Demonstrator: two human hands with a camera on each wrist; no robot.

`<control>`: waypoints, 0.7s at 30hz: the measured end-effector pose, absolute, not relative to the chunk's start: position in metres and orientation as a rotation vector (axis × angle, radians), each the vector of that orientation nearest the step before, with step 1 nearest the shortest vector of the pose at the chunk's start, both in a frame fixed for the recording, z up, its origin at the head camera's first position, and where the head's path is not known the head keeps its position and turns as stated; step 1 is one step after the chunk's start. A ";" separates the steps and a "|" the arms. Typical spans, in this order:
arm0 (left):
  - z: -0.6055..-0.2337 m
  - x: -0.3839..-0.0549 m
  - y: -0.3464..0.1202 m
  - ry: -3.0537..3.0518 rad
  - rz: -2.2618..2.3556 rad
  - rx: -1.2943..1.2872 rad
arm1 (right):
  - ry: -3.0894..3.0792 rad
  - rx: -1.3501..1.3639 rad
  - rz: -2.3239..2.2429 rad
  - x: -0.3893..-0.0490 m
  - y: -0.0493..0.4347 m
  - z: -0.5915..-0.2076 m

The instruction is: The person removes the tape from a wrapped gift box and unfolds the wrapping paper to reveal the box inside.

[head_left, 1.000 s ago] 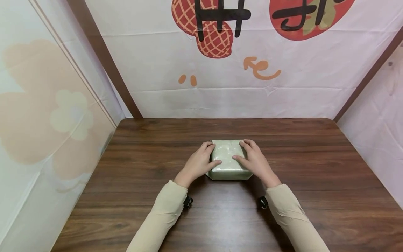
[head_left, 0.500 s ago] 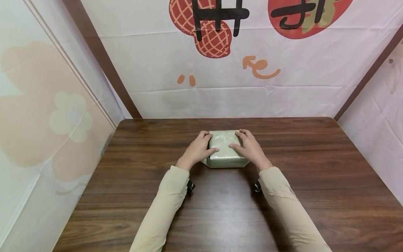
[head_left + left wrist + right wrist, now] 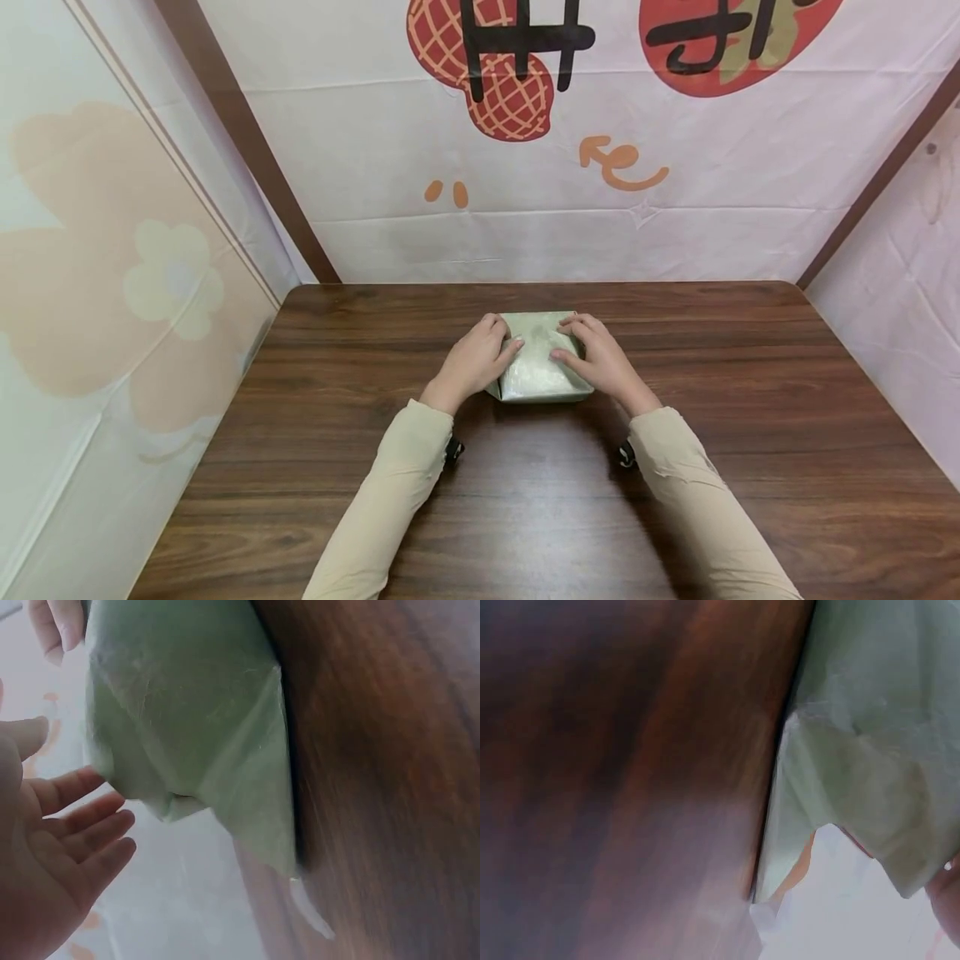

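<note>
A pale green paper-wrapped package lies on the brown wooden table between both hands. Its wrapping ends in creased, loose flaps at the left end; on the right end, a folded paper flap sticks out too. At the package's left side is my left hand, thumb over the top edge; the left wrist view shows its fingers loosely extended, fingertips at the paper. My right hand rests at the right side, thumb over the top and fingers toward the far corner. Only part of that hand enters the right wrist view.
The wooden table extends around the package. Behind it hangs a white printed cloth, with further cloth panels at left and right. Small black wrist devices sit under both sleeves.
The package and both hands first moved away across the table. Since then the package's front face shows less and its top more. My left thumb has swung to point farther forward.
</note>
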State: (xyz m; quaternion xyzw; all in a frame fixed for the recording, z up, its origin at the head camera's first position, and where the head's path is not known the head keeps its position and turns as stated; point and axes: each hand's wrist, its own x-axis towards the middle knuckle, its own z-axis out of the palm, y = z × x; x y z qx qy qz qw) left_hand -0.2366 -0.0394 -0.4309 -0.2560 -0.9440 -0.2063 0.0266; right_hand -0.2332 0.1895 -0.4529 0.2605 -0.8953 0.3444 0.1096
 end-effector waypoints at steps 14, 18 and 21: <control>-0.429 -0.143 -0.042 -2.708 0.045 -1.171 | -2.412 1.236 0.505 -0.157 0.212 -0.457; -0.440 -0.131 -0.039 -2.800 0.058 -1.163 | -2.418 1.259 0.439 -0.139 0.217 -0.461; -0.448 -0.128 -0.041 -2.861 0.068 -1.145 | -2.455 1.299 0.421 -0.128 0.218 -0.463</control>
